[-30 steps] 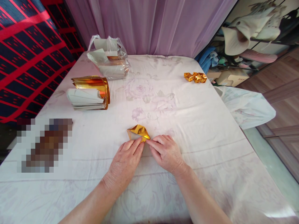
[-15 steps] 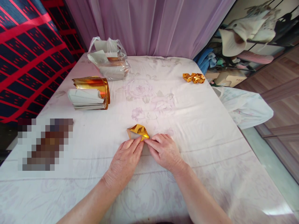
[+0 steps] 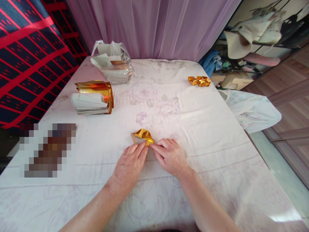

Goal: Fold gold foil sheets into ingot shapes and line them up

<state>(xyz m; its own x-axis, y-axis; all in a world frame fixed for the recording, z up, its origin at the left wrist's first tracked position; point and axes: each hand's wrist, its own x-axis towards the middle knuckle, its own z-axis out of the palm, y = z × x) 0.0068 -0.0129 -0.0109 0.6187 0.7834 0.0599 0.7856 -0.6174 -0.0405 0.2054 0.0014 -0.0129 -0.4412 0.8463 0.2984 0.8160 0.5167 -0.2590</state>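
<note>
At the far left of the table [image 3: 217, 135], a stack of gold foil sheets [image 3: 93, 97] lies with its top sheets curled back, and behind it a clear plastic bag of sheets [image 3: 112, 62]. Near the middle, the left hand [image 3: 129, 167] lies palm down, its fingertips pressing the near edge of a small folded gold foil piece [image 3: 142, 136]. Just beside it, the right hand [image 3: 170, 156] presses the same edge from the right, fingers curled over it. The piece lies flat on the cloth, its far flap lifted. The foil looks slick, so it could slide under uneven pressure and crease crookedly, or spring open. Far right lie finished folded gold pieces [image 3: 199, 80].
</note>
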